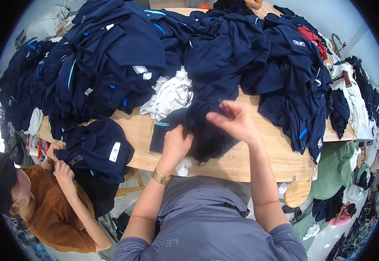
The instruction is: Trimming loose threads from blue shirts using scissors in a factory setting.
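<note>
In front of me a navy garment with a light-blue strip lies bunched on the wooden table. My left hand, with a gold watch on its wrist, is closed on the garment's left part. Just above its right side is my right hand, thumb and forefinger spread apart and slightly blurred. A small reddish patch shows between those fingers; what it is I cannot make out. Beyond the garment sits a heap of crumpled white cloth pieces. A small white scrap lies at the near table edge.
Large heaps of navy garments cover the far and left table, with another pile at right. A co-worker in a brown top handles a navy garment at my left. A wooden stool and green cloth are at right.
</note>
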{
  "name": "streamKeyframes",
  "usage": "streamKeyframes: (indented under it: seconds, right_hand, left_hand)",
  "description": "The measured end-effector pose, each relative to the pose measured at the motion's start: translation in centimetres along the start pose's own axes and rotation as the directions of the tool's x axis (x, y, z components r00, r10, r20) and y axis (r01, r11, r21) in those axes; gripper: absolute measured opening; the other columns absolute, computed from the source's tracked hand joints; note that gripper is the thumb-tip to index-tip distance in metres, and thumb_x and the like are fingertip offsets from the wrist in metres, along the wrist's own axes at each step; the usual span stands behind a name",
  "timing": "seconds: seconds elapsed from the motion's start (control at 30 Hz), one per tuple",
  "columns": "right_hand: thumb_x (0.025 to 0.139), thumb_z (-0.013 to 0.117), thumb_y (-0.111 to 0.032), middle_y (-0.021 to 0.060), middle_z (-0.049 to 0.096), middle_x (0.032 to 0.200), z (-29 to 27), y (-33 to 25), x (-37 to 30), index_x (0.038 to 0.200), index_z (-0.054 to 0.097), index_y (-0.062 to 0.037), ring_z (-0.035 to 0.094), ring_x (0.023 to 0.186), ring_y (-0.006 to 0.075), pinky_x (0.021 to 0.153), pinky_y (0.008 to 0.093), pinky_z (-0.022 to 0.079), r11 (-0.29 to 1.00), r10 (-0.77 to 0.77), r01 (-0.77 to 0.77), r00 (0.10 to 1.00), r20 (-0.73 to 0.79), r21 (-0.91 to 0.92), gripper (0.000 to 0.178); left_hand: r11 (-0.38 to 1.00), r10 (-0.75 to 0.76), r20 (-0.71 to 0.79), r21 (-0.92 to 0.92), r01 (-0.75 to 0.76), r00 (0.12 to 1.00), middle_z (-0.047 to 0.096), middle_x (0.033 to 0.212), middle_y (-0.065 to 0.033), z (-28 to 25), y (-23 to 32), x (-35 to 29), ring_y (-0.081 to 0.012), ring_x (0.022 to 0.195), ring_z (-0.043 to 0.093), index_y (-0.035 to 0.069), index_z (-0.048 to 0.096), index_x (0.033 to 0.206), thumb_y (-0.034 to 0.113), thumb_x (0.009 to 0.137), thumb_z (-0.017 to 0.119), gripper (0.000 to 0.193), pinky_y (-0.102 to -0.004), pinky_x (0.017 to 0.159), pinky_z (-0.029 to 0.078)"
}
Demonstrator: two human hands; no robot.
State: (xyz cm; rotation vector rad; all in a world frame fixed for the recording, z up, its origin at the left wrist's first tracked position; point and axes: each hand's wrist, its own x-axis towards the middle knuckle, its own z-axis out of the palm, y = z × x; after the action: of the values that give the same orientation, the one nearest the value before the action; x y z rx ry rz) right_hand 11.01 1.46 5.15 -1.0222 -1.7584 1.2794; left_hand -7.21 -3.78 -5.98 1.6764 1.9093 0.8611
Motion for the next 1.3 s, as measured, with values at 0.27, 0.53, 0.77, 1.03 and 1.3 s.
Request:
streamKeyframes:
  seconds: [0.27,0.53,0.77,1.03,1.3]
  right_hand:
    - [0.075,0.071,-0.018,0.0011,0.057,0.062,-3.1,5.2,2.7,0.098,0.064,-0.0049,0.048,0.058,0.0050,0.053,0.0212,0.040,0.968,-0.148,0.020,0.854,-0.500,-0.252,0.027]
    - [0.068,0.074,-0.035,0.0126,0.064,0.076,2.6,9.7,-2.8,0.098,0.065,-0.0088,0.063,0.070,0.0285,0.062,0.0315,0.050,0.865,-0.033,0.084,0.993,0.111,-0.496,0.041]
    - [0.068,0.066,-0.009,0.0094,0.063,0.069,0.6,8.7,-3.9,0.085,0.065,-0.0112,0.063,0.062,0.0257,0.053,0.0319,0.048,0.701,-0.451,0.117,0.837,-0.310,-0.704,0.017]
    - [0.076,0.070,-0.014,-0.0016,0.052,0.059,6.0,5.9,-4.9,0.111,0.060,-0.0020,0.041,0.053,0.0020,0.048,0.0176,0.038,0.996,0.069,-0.047,0.930,-0.360,0.070,0.039]
    - [0.084,0.064,-0.015,-0.0045,0.056,0.069,7.4,8.4,-4.5,0.088,0.065,-0.0012,0.044,0.056,0.0009,0.049,0.0157,0.034,0.928,0.199,0.037,0.792,-0.577,0.370,0.014]
  left_hand:
    - [-0.425,0.157,0.407,-0.795,0.433,0.900,0.058,0.108,-0.0069,-1.7,-0.6,-0.5,-0.0232,0.103,0.054,0.009,0.051,0.114,0.035,0.094,0.040,0.034,-0.0450,0.089,0.044]
    - [-0.644,0.077,0.385,-0.685,0.341,0.920,0.054,0.119,-0.0071,0.5,-3.6,-1.5,-0.0222,0.117,0.045,0.011,0.050,0.117,0.037,0.095,0.037,0.037,-0.0460,0.096,0.035]
    - [-0.561,0.068,0.293,-0.779,0.279,0.954,0.057,0.113,-0.0073,-1.5,-0.3,-0.9,-0.0217,0.118,0.045,0.006,0.053,0.110,0.032,0.096,0.034,0.035,-0.0542,0.101,0.032]
    - [-0.519,0.142,0.387,-0.754,0.401,0.911,0.051,0.123,-0.0107,1.2,2.1,-2.8,-0.0223,0.120,0.044,0.004,0.043,0.124,0.032,0.097,0.030,0.041,-0.0500,0.103,0.031]
    - [-0.478,0.054,0.345,-0.815,0.328,0.937,0.051,0.122,-0.0081,1.3,2.5,-3.2,-0.0204,0.118,0.044,0.006,0.044,0.123,0.033,0.097,0.033,0.039,-0.0485,0.102,0.032]
